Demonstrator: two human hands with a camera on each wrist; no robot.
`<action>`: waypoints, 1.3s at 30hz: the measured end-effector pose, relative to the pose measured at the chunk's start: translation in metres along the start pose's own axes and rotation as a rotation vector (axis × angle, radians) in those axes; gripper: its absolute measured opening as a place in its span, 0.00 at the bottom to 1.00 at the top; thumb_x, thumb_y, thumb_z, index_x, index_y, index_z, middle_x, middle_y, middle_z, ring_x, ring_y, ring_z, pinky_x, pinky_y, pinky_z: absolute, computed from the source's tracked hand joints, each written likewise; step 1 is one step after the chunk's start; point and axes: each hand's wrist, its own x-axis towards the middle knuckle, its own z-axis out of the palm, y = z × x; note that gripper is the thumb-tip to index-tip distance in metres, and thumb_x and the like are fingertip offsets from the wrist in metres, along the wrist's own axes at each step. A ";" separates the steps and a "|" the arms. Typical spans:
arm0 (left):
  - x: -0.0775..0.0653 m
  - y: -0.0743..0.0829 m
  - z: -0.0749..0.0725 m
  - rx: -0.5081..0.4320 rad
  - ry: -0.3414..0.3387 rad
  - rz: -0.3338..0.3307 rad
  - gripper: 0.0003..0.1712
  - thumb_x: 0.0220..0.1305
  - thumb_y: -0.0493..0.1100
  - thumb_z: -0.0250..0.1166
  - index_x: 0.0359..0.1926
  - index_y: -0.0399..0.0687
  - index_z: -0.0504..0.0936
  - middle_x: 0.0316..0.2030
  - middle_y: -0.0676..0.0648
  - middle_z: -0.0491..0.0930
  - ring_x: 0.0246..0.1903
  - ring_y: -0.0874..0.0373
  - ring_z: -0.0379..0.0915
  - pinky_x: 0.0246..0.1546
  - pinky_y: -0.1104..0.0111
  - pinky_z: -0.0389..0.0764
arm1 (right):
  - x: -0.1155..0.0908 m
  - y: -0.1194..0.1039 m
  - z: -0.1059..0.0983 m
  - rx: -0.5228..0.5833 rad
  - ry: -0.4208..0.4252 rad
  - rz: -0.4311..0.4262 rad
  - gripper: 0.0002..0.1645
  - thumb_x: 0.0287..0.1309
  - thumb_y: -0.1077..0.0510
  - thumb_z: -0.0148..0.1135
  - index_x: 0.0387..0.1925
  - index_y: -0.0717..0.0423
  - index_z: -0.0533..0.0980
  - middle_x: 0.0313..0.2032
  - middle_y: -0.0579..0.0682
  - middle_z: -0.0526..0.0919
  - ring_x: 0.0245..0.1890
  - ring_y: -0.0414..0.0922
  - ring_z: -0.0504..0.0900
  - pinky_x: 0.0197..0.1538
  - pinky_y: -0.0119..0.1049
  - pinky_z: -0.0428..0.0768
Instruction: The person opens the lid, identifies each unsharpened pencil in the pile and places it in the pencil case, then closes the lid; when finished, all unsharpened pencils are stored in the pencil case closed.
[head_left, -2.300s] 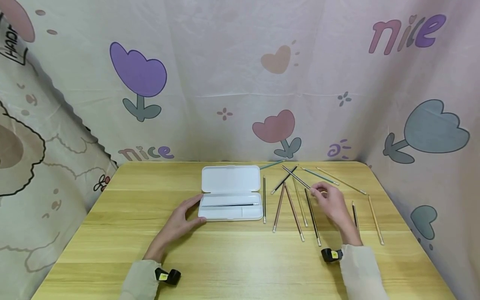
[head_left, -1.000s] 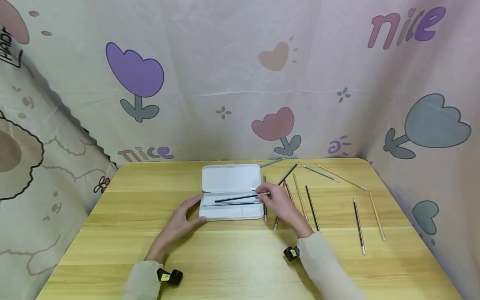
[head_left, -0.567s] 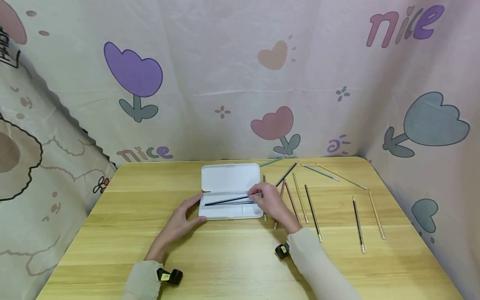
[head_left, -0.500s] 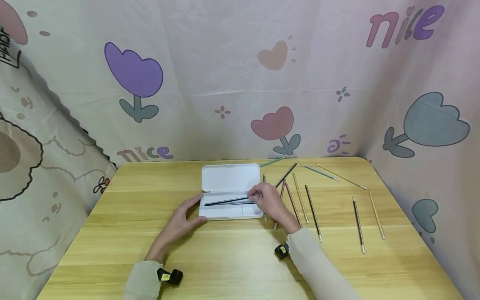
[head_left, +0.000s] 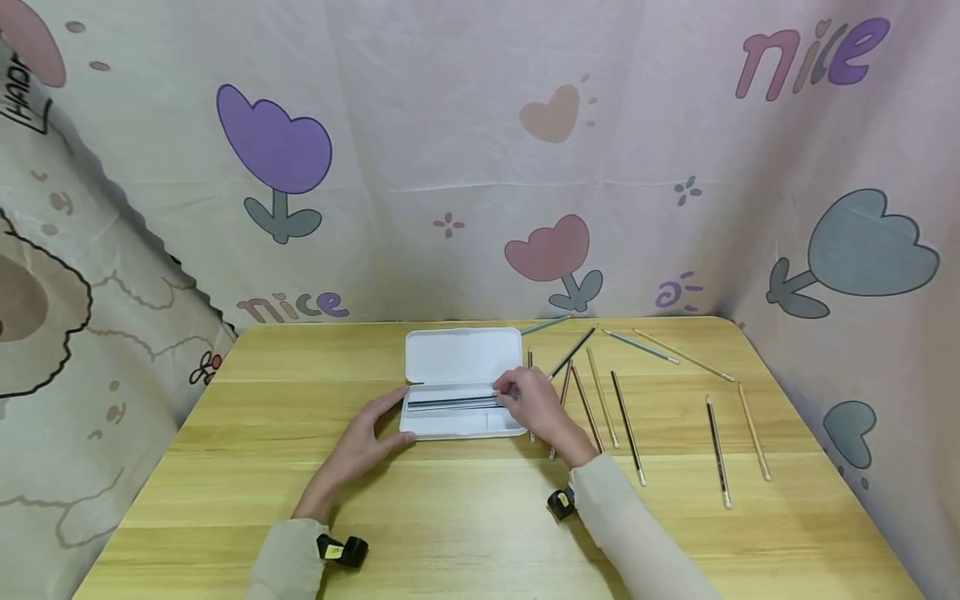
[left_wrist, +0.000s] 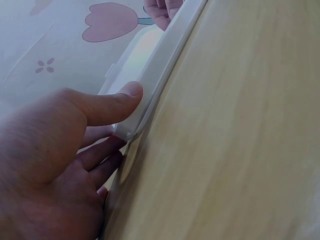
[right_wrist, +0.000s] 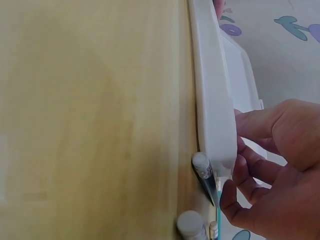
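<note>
A white pencil case (head_left: 463, 354) lies with its lid folded back on the wooden table. My left hand (head_left: 360, 442) holds its left end; in the left wrist view the thumb presses the front wall of the case (left_wrist: 150, 75), fingers around the corner. Over the case's right end, my right hand (head_left: 536, 408) pinches the end of a dark pencil (head_left: 450, 402), which lies lengthwise in the long compartment. Beside it another dark pencil is partly visible. The right wrist view shows curled fingers at the rim; the pinched end is hidden there.
Several loose pencils lie right of the case, among them a black pencil (head_left: 628, 429), a yellow pencil (head_left: 602, 396) and a teal pencil (head_left: 641, 346). One eraser-tipped pencil (right_wrist: 201, 161) lies close against the case's right end. A patterned curtain (head_left: 450, 167) hangs behind the table.
My right hand has carried the dark pencil leftward from among the loose pencils into the case. Since half a second ago the pencil has gone from slanted to nearly level. My left hand stays put.
</note>
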 end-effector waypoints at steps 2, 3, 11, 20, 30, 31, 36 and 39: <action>0.000 0.000 0.000 -0.012 -0.001 -0.004 0.46 0.61 0.47 0.76 0.76 0.41 0.65 0.73 0.34 0.64 0.72 0.32 0.56 0.72 0.36 0.54 | -0.001 0.001 -0.001 0.018 0.003 -0.003 0.09 0.56 0.69 0.73 0.40 0.60 0.86 0.35 0.49 0.87 0.40 0.47 0.79 0.47 0.41 0.81; 0.000 0.000 0.000 -0.020 -0.003 -0.007 0.46 0.61 0.47 0.76 0.76 0.42 0.65 0.73 0.35 0.64 0.72 0.32 0.56 0.72 0.37 0.54 | -0.002 0.001 -0.002 0.031 0.004 -0.002 0.09 0.56 0.69 0.73 0.41 0.61 0.86 0.36 0.50 0.87 0.40 0.46 0.80 0.47 0.41 0.82; 0.000 0.000 0.000 -0.015 -0.002 -0.003 0.45 0.62 0.47 0.75 0.76 0.42 0.66 0.73 0.35 0.65 0.72 0.33 0.57 0.72 0.36 0.55 | -0.012 -0.003 -0.016 0.166 0.016 0.024 0.11 0.61 0.70 0.68 0.46 0.64 0.83 0.40 0.55 0.85 0.38 0.46 0.80 0.41 0.36 0.82; -0.001 0.001 -0.001 -0.022 -0.013 -0.031 0.46 0.62 0.47 0.75 0.77 0.43 0.64 0.75 0.36 0.62 0.74 0.33 0.54 0.72 0.37 0.54 | -0.025 -0.009 -0.037 0.216 0.064 0.054 0.12 0.63 0.69 0.67 0.48 0.64 0.81 0.38 0.51 0.83 0.41 0.48 0.82 0.44 0.36 0.86; -0.001 0.000 0.000 -0.017 -0.014 -0.025 0.46 0.63 0.48 0.75 0.77 0.44 0.64 0.75 0.37 0.62 0.73 0.33 0.55 0.72 0.37 0.54 | -0.049 -0.007 -0.059 0.203 0.154 0.088 0.13 0.63 0.68 0.66 0.49 0.59 0.81 0.37 0.49 0.82 0.40 0.47 0.83 0.39 0.34 0.85; -0.001 0.000 0.000 -0.020 -0.014 -0.024 0.46 0.63 0.48 0.75 0.77 0.44 0.64 0.75 0.37 0.62 0.73 0.33 0.55 0.72 0.37 0.54 | -0.051 -0.007 -0.062 0.199 0.164 0.089 0.13 0.63 0.68 0.66 0.49 0.59 0.81 0.37 0.49 0.82 0.39 0.48 0.83 0.38 0.34 0.84; -0.001 0.001 -0.001 -0.032 -0.015 -0.025 0.46 0.62 0.49 0.75 0.77 0.44 0.65 0.75 0.37 0.63 0.74 0.34 0.55 0.73 0.37 0.54 | -0.062 0.000 -0.076 0.162 0.213 0.101 0.12 0.63 0.68 0.66 0.48 0.60 0.80 0.36 0.50 0.83 0.38 0.49 0.83 0.35 0.33 0.84; -0.001 0.001 -0.001 -0.035 -0.017 -0.032 0.46 0.62 0.49 0.75 0.77 0.44 0.64 0.75 0.37 0.62 0.74 0.34 0.55 0.72 0.37 0.54 | -0.068 0.005 -0.084 0.150 0.234 0.121 0.12 0.64 0.68 0.65 0.49 0.60 0.80 0.37 0.51 0.83 0.39 0.49 0.83 0.35 0.31 0.84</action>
